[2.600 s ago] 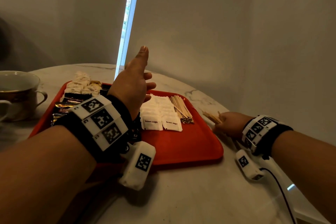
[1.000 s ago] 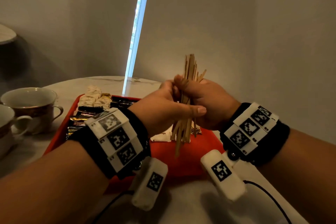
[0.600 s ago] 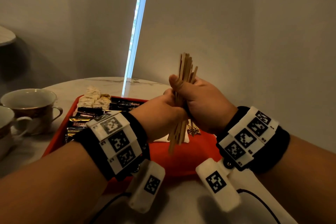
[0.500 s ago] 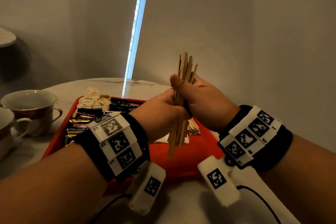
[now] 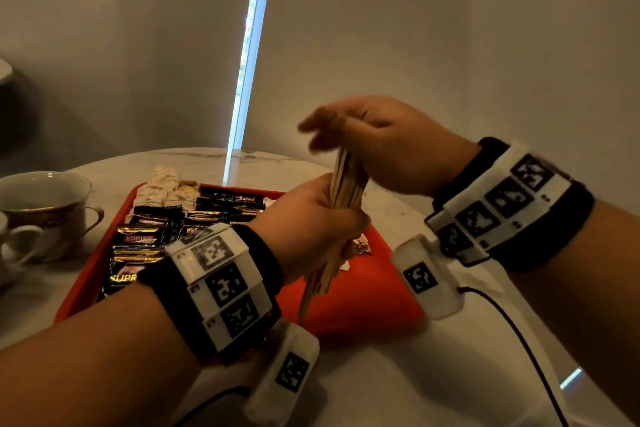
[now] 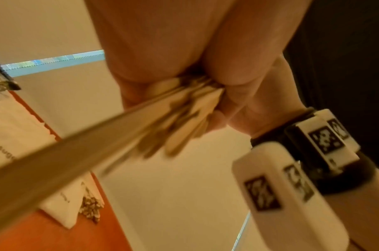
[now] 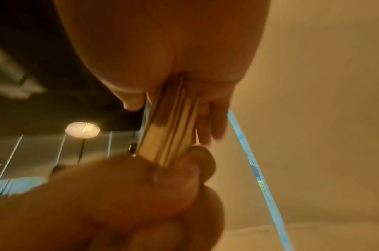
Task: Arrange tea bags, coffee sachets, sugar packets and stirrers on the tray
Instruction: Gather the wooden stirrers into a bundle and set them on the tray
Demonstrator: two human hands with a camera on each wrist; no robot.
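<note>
Gripping a bundle of wooden stirrers (image 5: 346, 180) at centre frame in the head view, the left hand (image 5: 308, 218) has its fingers curled round the middle of the bundle, whose lower ends poke out below the fist, over the red tray (image 5: 360, 305). Right hand (image 5: 384, 142) sits directly above, at upper centre, fingers bent down over the top ends of the same stirrers; its outline is motion-blurred, thumb and forefinger sticking out to the left. Right wrist view confirms contact: the bundle (image 7: 171, 125) runs between the right hand's thumb and fingers (image 7: 212, 125) and into the left fist (image 7: 141, 190) below. Left wrist view: stirrer ends (image 6: 184, 117) fan out of the closed left hand (image 6: 154, 42), one long blurred stick crossing toward the lower left of the frame. Tray occupies the lower centre of the head view on a pale marble-patterned table (image 5: 367, 385). On the tray, upper left area: black and gold coffee sachets (image 5: 145, 239) in overlapping rows, pale tea bags (image 5: 162, 184) behind them at the far edge. White sugar packets (image 6: 10, 129) show at the left edge of the left wrist view, one printed with partial lettering; in the head view they are mostly hidden behind the left hand. Two cups (image 5: 45, 198) stand on the table at the far left, beside the tray.
</note>
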